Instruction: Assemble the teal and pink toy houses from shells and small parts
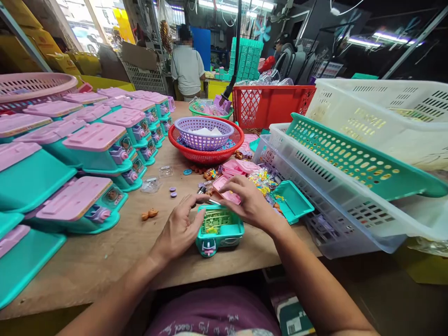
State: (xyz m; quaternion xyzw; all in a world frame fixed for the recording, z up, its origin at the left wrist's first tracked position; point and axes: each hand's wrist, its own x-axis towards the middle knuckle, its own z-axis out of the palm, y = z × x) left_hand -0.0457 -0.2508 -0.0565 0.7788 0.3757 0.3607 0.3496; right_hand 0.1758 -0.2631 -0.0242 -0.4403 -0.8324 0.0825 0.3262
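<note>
A small teal toy case stands open-topped on the table before me, with a pink and lilac latch on its front. Inside its left part lies a clear packet of yellow-green pieces. My left hand is at the case's left edge, fingers stretched and thumb apart. Over the right rear corner hovers my right hand, its fingers curved and spread. Just behind its fingers is a shallow pink tray-like part; any contact is unclear. A black-ended tool lies beyond my left fingertips, partly hidden.
Stacked teal cases with pink lids fill the left. A purple basket sits in a red basket behind. Plastic crates lean at right, near a teal tray. Brown pieces lie left. A person stands farther back.
</note>
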